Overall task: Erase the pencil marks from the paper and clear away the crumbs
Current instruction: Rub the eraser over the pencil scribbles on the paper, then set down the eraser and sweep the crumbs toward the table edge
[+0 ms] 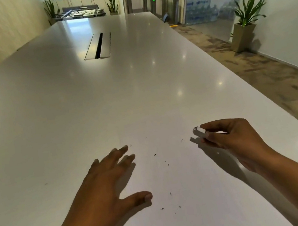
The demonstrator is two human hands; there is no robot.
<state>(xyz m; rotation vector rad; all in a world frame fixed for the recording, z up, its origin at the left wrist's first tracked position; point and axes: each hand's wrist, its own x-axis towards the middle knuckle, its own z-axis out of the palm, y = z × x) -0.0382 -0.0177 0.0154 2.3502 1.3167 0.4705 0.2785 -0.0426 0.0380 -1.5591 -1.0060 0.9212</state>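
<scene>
The paper point(187, 185) lies flat on the near end of the white tabletop point(63, 108), directly in front of the person. It is white on white, so its edges are faint. No pencil marks can be made out on it in this view.

The left hand point(102, 190) is open, palm down, with the fingers straight and spread and the thumb pointing right. It lies over the left part of the paper. Its fingertips are blurred, and contact with the sheet cannot be confirmed.

The right hand point(234, 137) pinches a white eraser point(199, 131) between thumb and curled fingers. The eraser's free end points left, just above the sheet near its right edge.

Dark crumbs point(155, 154) are scattered on the paper between the two hands, with more nearer the person.

Farther along the tabletop, on its centre line, is a cable hatch point(98, 46). A potted plant point(245, 22) stands on the floor to the right, by the wall. Stacked water bottles point(201, 10) are visible behind it.
</scene>
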